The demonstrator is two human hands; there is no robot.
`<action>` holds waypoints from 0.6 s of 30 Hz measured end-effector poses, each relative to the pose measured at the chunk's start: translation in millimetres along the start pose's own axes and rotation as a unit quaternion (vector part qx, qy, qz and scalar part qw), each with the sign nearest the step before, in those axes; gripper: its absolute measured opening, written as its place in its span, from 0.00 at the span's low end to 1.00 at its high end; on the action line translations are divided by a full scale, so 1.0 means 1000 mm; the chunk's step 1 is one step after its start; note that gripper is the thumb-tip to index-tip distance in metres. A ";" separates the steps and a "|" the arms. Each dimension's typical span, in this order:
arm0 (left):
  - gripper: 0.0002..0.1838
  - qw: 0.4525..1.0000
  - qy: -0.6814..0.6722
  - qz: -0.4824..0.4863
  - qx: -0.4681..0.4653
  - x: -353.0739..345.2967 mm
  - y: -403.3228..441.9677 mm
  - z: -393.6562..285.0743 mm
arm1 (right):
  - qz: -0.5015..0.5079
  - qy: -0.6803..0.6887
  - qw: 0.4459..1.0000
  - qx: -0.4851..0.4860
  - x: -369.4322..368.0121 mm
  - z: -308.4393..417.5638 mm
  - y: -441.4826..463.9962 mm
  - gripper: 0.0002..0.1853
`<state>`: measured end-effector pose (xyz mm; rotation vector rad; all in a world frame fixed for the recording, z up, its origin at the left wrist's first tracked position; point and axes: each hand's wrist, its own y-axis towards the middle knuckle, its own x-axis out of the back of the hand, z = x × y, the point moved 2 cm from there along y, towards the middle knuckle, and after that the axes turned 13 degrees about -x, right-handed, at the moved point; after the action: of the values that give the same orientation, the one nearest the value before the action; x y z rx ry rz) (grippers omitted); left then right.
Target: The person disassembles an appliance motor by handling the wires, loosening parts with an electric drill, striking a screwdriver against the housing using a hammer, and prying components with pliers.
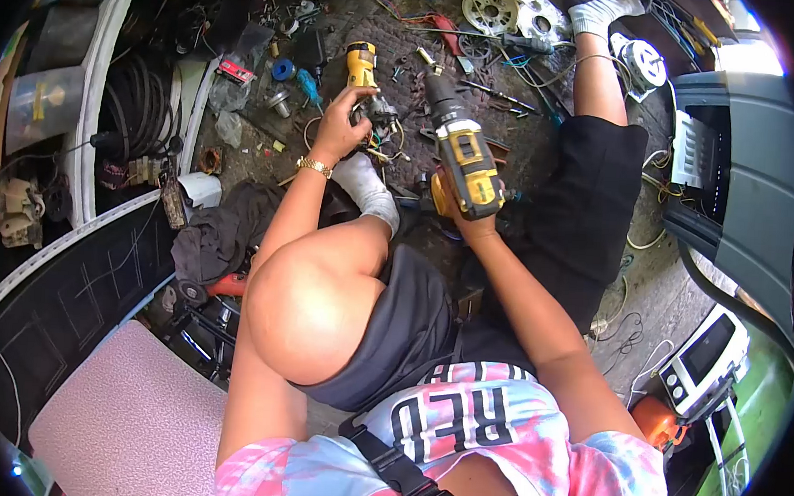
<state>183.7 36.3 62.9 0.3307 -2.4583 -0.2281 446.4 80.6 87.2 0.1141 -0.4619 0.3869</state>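
A yellow and black cordless drill (468, 166) is in my right hand (471, 218), its black chuck pointing up and away from me. My left hand (339, 126) has its fingers round the lower part of a yellow tool body (362, 69), where loose wires and metal parts show. The two tools are apart, with the drill to the right. Under my left hand is my foot in a grey sock (363, 184). Near the yellow body lie a blue-handled screwdriver (310, 86) and a blue roll (282, 69).
A red-handled tool (446, 35) and white reels (491, 12) lie at the top. Coiled black cables (138, 100) hang on the left shelf. A pink seat (132, 414) is at lower left. At right stand a grey cabinet (766, 161) and a white device (704, 362).
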 end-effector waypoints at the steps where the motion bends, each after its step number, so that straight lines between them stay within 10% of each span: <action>1: 0.24 1.000 -0.024 0.010 0.005 -0.001 -0.001 0.000 | -0.010 0.083 0.996 -0.039 0.001 0.013 0.001 0.37; 18: 0.18 0.993 0.115 0.005 0.001 -0.006 0.001 -0.007 | 0.082 -0.078 0.992 0.056 -0.009 0.005 -0.023 0.32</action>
<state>192.4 38.6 65.6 0.3265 -2.2332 -0.1732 445.6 55.6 87.4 0.2180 -0.6064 0.5679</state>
